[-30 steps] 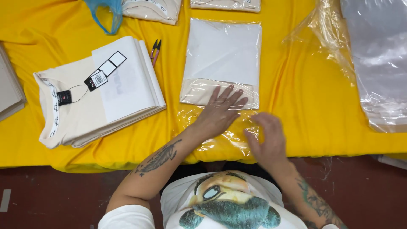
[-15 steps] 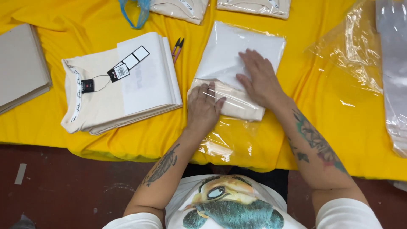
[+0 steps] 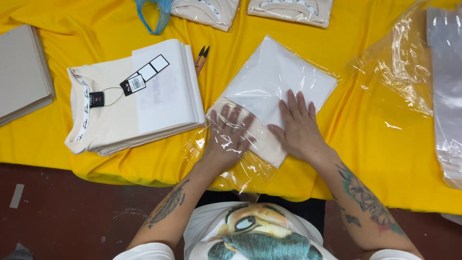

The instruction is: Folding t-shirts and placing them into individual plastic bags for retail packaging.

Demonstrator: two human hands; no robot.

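Observation:
A folded white and beige garment (image 3: 276, 79) lies inside a clear plastic bag (image 3: 226, 168) on the yellow table cloth (image 3: 365, 144), turned at an angle. My left hand (image 3: 228, 135) is inside the bag's open end, fingers spread, pressing on the garment's beige edge. My right hand (image 3: 299, 127) lies flat on top of the bag, fingers apart, holding the garment down. The bag's loose open end hangs over the table's front edge.
A stack of folded beige shirts (image 3: 130, 96) with hang tags (image 3: 144, 74) lies to the left. Small snips (image 3: 200, 58) lie beside it. Flat grey sheets (image 3: 21, 77) sit far left, empty clear bags (image 3: 433, 72) far right, more folded shirts (image 3: 288, 9) and a blue bag (image 3: 154, 14) at the back.
The bagged garment has turned to an angle. My left hand has slid into the bag's open end and my right hand has shifted down to the garment's middle.

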